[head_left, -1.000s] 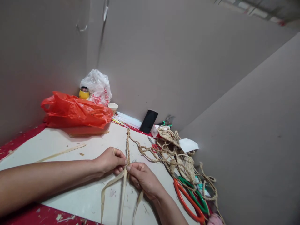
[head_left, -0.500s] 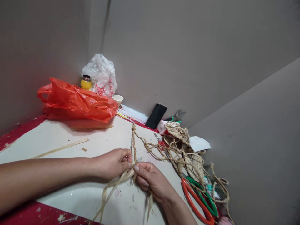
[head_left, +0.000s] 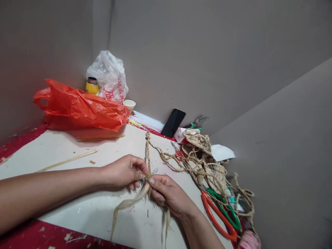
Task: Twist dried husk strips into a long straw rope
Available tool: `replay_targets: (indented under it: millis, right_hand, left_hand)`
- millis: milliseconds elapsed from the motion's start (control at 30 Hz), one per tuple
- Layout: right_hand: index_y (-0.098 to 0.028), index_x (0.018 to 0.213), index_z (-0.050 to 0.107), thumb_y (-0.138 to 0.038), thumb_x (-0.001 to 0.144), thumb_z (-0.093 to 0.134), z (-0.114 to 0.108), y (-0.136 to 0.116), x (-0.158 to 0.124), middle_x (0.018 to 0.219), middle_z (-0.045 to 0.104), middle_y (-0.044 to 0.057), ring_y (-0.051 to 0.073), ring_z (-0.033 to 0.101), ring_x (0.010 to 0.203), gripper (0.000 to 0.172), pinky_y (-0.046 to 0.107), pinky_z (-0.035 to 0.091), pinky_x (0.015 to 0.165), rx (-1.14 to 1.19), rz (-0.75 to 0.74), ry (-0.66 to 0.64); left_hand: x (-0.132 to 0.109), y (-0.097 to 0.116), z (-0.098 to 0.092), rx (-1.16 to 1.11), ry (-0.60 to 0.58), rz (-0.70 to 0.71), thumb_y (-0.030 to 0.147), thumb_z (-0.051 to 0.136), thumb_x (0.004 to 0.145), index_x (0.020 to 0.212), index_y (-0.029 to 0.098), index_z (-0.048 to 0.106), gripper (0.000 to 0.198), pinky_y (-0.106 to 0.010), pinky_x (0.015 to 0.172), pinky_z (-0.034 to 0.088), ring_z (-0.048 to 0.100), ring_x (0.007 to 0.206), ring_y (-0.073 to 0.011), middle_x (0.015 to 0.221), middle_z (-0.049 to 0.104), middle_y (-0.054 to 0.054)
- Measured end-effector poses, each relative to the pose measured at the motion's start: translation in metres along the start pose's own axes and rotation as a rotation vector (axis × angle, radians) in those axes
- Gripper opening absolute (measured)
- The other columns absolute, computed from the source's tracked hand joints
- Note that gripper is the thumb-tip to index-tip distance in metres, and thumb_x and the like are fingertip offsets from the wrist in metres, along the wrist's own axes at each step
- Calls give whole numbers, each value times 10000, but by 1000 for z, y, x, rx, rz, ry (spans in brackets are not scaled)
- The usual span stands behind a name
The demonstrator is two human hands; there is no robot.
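A braided cord of straw-coloured plant fibre (head_left: 148,154) runs away from me over the white board, with a knot at its far end. At its near end, my left hand (head_left: 126,171) is closed in a pinch on a fibre strand. Just right of it, my right hand (head_left: 168,193) pinches the braid's near end between thumb and curled fingers. One broad pale strand (head_left: 124,203) hangs loose towards the lower left. Below my right hand more strand ends (head_left: 167,223) trail down. The fingertips partly hide the crossing of the strands.
Right of my hands lie a tangled heap of braided cord (head_left: 198,162), orange-handled scissors (head_left: 218,218) and green handles (head_left: 233,218). Behind are a phone (head_left: 173,122), pliers or cutters (head_left: 199,121), a paper cup (head_left: 129,105), a red plastic bag (head_left: 83,110) and a yellow jar (head_left: 92,86).
My left hand has shifted and now draws one strand across at the braid; a thin strand that hung at lower left no longer hangs there. My right hand keeps its pinch. The view has shifted slightly.
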State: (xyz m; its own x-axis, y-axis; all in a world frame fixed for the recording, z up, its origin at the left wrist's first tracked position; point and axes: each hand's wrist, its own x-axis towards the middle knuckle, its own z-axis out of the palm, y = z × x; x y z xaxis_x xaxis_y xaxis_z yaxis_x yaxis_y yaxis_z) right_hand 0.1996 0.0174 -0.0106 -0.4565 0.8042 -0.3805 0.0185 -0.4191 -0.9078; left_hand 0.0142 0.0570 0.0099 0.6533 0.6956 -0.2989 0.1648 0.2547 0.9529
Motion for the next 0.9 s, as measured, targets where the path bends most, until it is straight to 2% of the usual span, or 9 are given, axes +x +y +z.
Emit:
replay_targets:
  millis: [167, 300, 400, 500, 667, 733, 800, 900]
  right_hand:
    - [-169, 577, 438, -477, 814, 579, -1, 0, 0, 379, 344, -90, 39, 215, 353, 413, 215, 145, 388, 5, -7, 1]
    - [-172, 585, 440, -490, 817, 566, 0, 0, -1, 384, 347, -89, 44, 213, 356, 414, 219, 141, 390, -6, -7, 0]
    - [-171, 577, 430, -519, 818, 547, 0, 0, -1, 401, 353, -82, 46, 212, 371, 439, 223, 134, 402, -46, 5, 8]
    - [-157, 612, 477, -532, 841, 502, 0, 1, -2, 429, 350, -76, 53, 223, 396, 440, 225, 153, 423, -94, -11, 2]
    - [-131, 779, 594, -505, 875, 457, 1, -2, -3, 472, 342, -70, 72, 240, 440, 410, 224, 189, 458, -152, -47, -37]
    - [-134, 791, 598, -505, 868, 472, 3, -4, -4, 484, 342, -67, 75, 246, 453, 400, 223, 189, 463, -200, -52, -31]
    - [-146, 719, 566, -518, 852, 489, 6, -7, -4, 500, 328, -64, 75, 239, 461, 403, 223, 185, 457, -289, -63, -1]
    - [-167, 613, 484, -506, 857, 477, 10, -6, -4, 548, 350, -40, 91, 293, 510, 418, 225, 244, 491, -504, -157, 101]
  left_hand:
    - [4, -1, -2, 42, 44, 116, 213, 589, 685, 740, 133, 587, 98, -178, 539, 335, 440, 557, -62, 616, 541, 35]
    - [7, -9, -5, 62, 17, 85, 249, 621, 663, 806, 129, 621, 187, -184, 520, 317, 424, 527, -66, 578, 530, 47]
    - [7, -12, -6, 139, 27, 71, 270, 597, 675, 772, 123, 663, 189, -188, 524, 325, 438, 535, -74, 590, 569, 26]
    - [6, -13, -6, 206, 47, 66, 272, 586, 669, 729, 125, 670, 180, -189, 522, 328, 457, 542, -83, 592, 591, 16]
    - [5, -9, -7, 283, 36, 91, 245, 548, 662, 706, 129, 666, 172, -193, 538, 343, 497, 580, -100, 647, 641, -5]
    - [4, -7, -7, 305, 38, 95, 237, 537, 659, 694, 127, 655, 164, -192, 534, 342, 490, 572, -98, 644, 638, -3]
    - [2, -5, -6, 354, 57, 103, 231, 532, 655, 678, 127, 642, 154, -192, 525, 333, 478, 565, -96, 625, 621, 5]
    - [1, -3, -5, 461, 100, 141, 223, 516, 661, 656, 129, 628, 146, -191, 519, 313, 464, 567, -94, 596, 585, 20]
